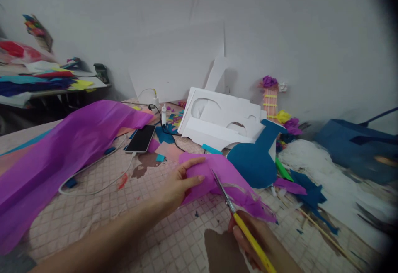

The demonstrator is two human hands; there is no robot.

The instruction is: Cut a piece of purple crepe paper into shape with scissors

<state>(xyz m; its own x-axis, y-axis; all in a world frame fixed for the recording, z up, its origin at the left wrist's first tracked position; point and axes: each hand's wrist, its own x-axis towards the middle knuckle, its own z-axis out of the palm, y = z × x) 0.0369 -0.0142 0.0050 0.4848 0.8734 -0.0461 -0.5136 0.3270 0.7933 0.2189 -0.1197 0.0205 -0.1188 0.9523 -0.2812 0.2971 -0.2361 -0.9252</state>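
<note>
My left hand [178,184] grips the near end of a folded strip of purple tissue paper [226,179] and holds it just above the patterned floor. My right hand [258,240] is closed around yellow-handled scissors [241,219]. Their metal blades reach up into the purple paper, close to my left thumb. The paper's right end hangs loose and ragged past the scissors.
A long purple tissue sheet [62,152] drapes at the left. A black phone [140,138] on a white cable [99,181] lies beyond my left hand. White cut cardboard [217,119], a blue vase-shaped cutout [258,157], paper flowers [270,83], white tissue [329,177] and scraps lie around.
</note>
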